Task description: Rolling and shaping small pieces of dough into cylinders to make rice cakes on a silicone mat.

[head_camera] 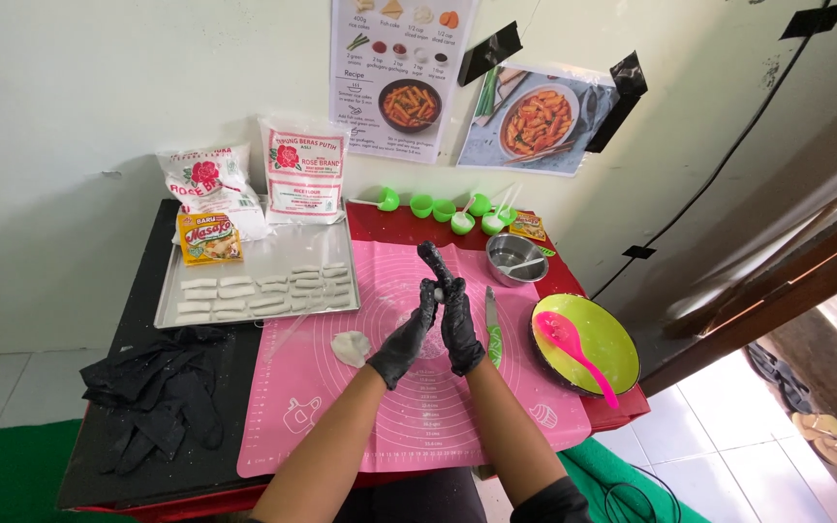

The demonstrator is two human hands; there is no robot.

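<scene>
Both my hands wear black gloves and are pressed palm to palm above the pink silicone mat (418,407). My left hand (407,337) and my right hand (457,320) hold a small piece of white dough (438,291) between them, only a bit of it showing. A flattened lump of white dough (350,348) lies on the mat just left of my left hand. A green-handled knife (492,329) lies on the mat right of my right hand.
A metal tray (268,260) at the back left holds several white dough sticks. Behind it stand two flour bags (302,172) and a yellow packet (209,238). A green bowl (612,334) with a pink spoon (573,351) sits right; a metal bowl (516,259), green measuring cups (443,208), black gloves (157,392).
</scene>
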